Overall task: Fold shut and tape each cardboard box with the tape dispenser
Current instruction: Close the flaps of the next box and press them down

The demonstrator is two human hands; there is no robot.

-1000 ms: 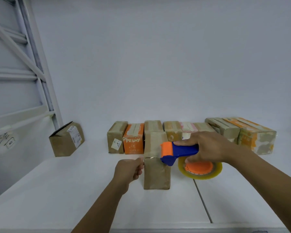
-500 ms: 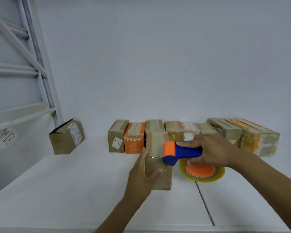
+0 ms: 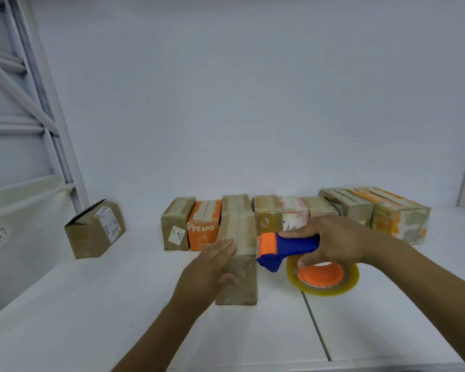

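View from a head camera looking down over a white table point(image 3: 97, 326) set against a plain white wall; a tall brown cardboard box point(image 3: 239, 283) stands upright near the middle of the table, just in front of a row of boxes point(image 3: 269, 218); pale tape runs over its top and down the upper part of its front face; the left hand point(image 3: 208, 267) lies flat against the box's left side, fingers straight and together, thumb pressing the front face; the right hand point(image 3: 330, 240) is curled round the blue handle of a tape dispenser point(image 3: 293, 244), gripping it firmly; the dispenser's orange head sits at the box's upper right edge, touching it or very nearly, which cannot be told; the roll of tape point(image 3: 330, 289), yellowish and clear with an orange hub, hangs under the right hand, just right of the box and low over the table; the row behind holds brown boxes, an orange box point(image 3: 204, 232) printed PRAMY, a pink and white one, and two longer boxes at the right end; a lone box point(image 3: 91, 234) with a white label stands well apart at the left, turned at an angle; a grey metal frame point(image 3: 46, 124) leans up the left wall; a thin seam point(image 3: 316, 328) crosses the table to the right of the box
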